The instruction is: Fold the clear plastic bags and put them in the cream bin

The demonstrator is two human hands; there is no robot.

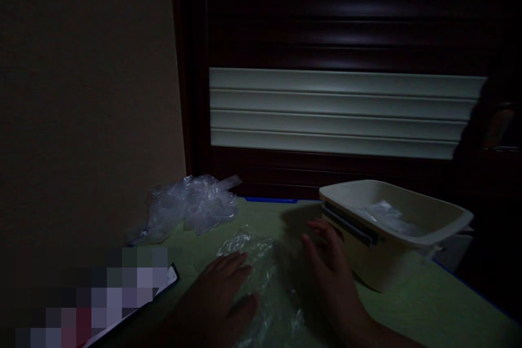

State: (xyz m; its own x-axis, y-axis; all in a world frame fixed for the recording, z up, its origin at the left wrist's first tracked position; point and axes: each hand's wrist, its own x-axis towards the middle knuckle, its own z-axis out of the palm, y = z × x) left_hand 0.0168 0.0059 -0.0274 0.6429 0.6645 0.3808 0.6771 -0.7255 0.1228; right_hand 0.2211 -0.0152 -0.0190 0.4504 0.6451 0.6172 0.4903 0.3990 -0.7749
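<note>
Grips wide, left hand and right hand flanked film; bags sat at the counter's far-left corner, likely for room.

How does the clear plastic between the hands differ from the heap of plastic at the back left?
The near plastic lies low and spread out on the green surface, while the plastic heap rises in a crumpled pile. Green shows through the near plastic; the plastic heap looks paler and cloudier. The near plastic is closer to the person, the plastic heap farther back. Both look shiny and wrinkled.
</note>
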